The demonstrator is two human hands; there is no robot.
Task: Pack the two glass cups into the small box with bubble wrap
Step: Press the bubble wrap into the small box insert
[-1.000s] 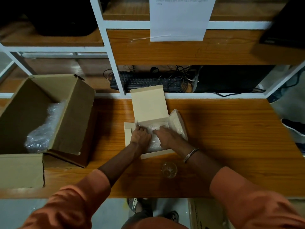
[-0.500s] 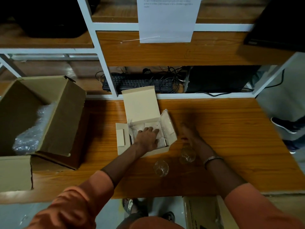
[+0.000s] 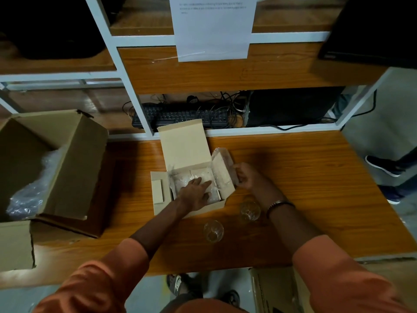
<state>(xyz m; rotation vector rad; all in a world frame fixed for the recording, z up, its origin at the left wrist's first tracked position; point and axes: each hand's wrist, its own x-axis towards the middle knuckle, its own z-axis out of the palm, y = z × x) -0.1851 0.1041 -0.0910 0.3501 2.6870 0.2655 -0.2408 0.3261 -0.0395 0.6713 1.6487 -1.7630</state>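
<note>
Wooden desk point(image 3: 304, 177) (shelving point(image 3: 126, 91) behind), grey floor point(image 3: 394, 109).

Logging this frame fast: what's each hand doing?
Left hand: open, flat on the bubble wrap in the box.
Right hand: shut on the wrap's edge.

Left hand point(image 3: 195, 195) inside small box point(image 3: 191, 145)

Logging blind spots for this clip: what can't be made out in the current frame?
- Floor of the small box, head view: covered by bubble wrap and the left hand.
- Printed sheet on the shelf: text too small to read.
- Large carton: cut off by the left edge.
- Right hand: grip on the side flap hidden behind the flap.
</note>
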